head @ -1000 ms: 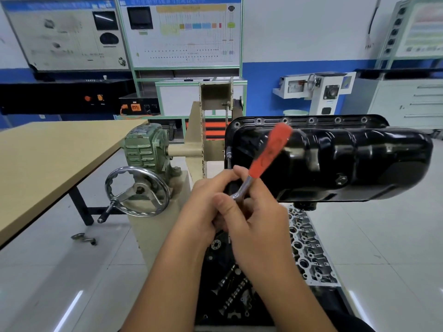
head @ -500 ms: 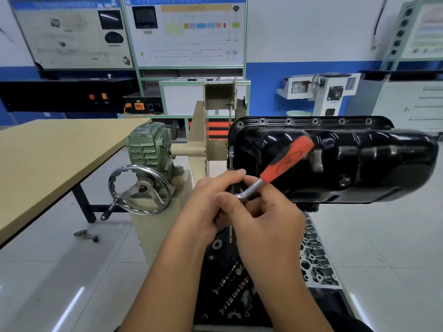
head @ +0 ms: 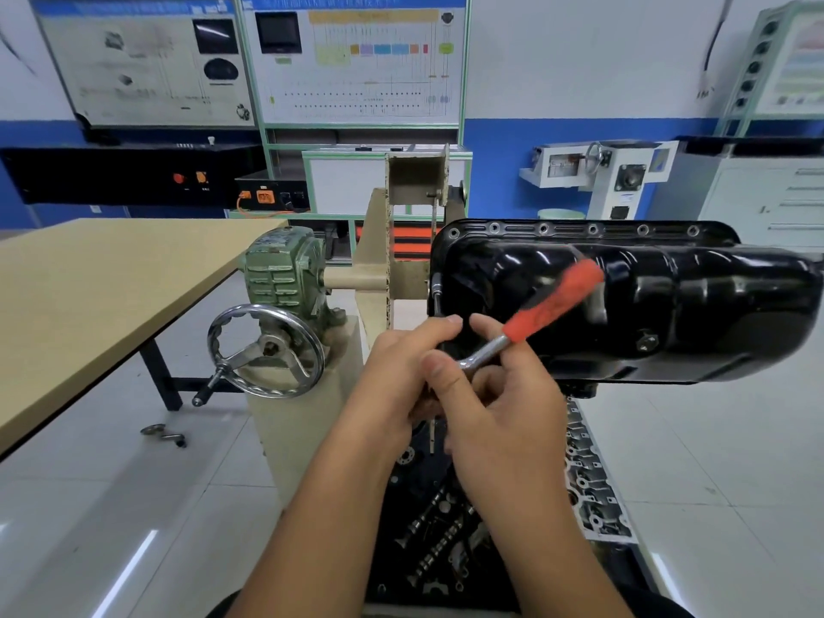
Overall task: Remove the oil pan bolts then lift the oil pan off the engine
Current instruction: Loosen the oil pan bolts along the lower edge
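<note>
Crowding ratchet (head: 530, 330), both hands hide bolt; handwheel (head: 266, 351) left.

An automotive training workshop: engine stand (head: 379, 278) with handwheel (head: 266, 351), wall instruction boards (head: 356, 60), workbench (head: 89, 278).

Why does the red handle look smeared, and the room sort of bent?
Head view: the ratchet's red handle is motion-blurred; the hands are sharp. Wide-angle lens bows the wall panels and table edges. Ceiling lights glare on the glossy oil pan and floor.
</note>
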A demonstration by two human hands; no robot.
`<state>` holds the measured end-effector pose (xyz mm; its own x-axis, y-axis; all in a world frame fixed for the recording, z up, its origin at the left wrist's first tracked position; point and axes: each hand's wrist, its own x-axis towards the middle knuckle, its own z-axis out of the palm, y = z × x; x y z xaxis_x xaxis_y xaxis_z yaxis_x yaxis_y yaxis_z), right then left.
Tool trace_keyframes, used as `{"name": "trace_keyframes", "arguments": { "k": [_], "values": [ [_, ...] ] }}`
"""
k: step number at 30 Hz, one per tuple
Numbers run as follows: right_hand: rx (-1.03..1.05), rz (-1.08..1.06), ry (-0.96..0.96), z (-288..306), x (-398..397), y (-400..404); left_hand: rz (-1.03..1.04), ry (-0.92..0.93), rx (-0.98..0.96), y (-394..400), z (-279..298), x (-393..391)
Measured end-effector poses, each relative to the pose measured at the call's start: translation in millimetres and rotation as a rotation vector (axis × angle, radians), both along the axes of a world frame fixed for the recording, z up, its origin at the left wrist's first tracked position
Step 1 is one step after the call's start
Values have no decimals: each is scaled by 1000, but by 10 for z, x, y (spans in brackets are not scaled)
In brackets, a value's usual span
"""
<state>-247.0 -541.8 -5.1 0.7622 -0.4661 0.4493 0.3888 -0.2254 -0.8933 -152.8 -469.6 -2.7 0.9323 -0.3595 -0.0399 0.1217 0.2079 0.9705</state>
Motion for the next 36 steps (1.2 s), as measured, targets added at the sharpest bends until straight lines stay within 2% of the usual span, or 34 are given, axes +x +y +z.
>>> {"name": "trace_keyframes", "arguments": {
  "k": [2,3,4,5,9,11,12,13,16,17,18,19,22,23,24,25,28,29,30,31,34,35,36],
  "values": [
    [472,131,-3,-31,15,206,-28,105,-29,-3,14,-30],
    [610,161,3,-43,25,285,-31,152,-36,-9,11,-38],
    [639,160,22,-61,36,323,-24,175,-52,-17,-4,-28],
    [567,129,45,-71,42,319,-16,179,-74,-25,-11,-25],
    [2,9,31,-46,50,61,3,60,-106,-35,0,-16],
    [-91,-28,11,-21,34,-6,42,28,-97,-21,5,17],
    [-60,-36,-4,-9,16,19,47,31,-97,-9,-8,32],
    [69,-21,-7,-7,2,81,35,59,-99,-6,-10,37],
    [773,186,-29,-26,3,330,-73,243,-85,-8,-16,2],
    [861,197,-18,-40,10,373,-91,270,-74,-17,-24,-1],
    [815,173,10,-44,7,377,-96,272,-76,-24,-29,2],
    [664,117,39,-56,15,339,-95,260,-91,-25,-31,9],
    [-41,-32,21,-49,22,135,-124,119,-121,6,-28,30],
    [-141,-68,21,-56,24,84,-123,87,-109,14,-28,37],
    [-126,-94,10,-64,21,80,-110,78,-98,25,-34,47],
    [26,-80,-11,-58,15,123,-98,87,-80,30,-28,48],
    [743,139,-48,-37,2,335,-146,200,15,23,-4,15],
    [847,164,-32,-38,8,373,-161,242,24,14,0,-2],
    [828,154,-9,-46,10,373,-163,274,5,6,-3,-12],
    [702,105,13,-55,6,342,-155,293,-38,0,-9,-16],
    [-13,-96,16,-62,4,144,-150,219,-149,8,-29,11],
    [-138,-152,17,-48,1,86,-148,173,-148,13,-24,18],
    [-149,-195,16,-33,-3,51,-125,123,-122,12,-19,35]
  ]
}}
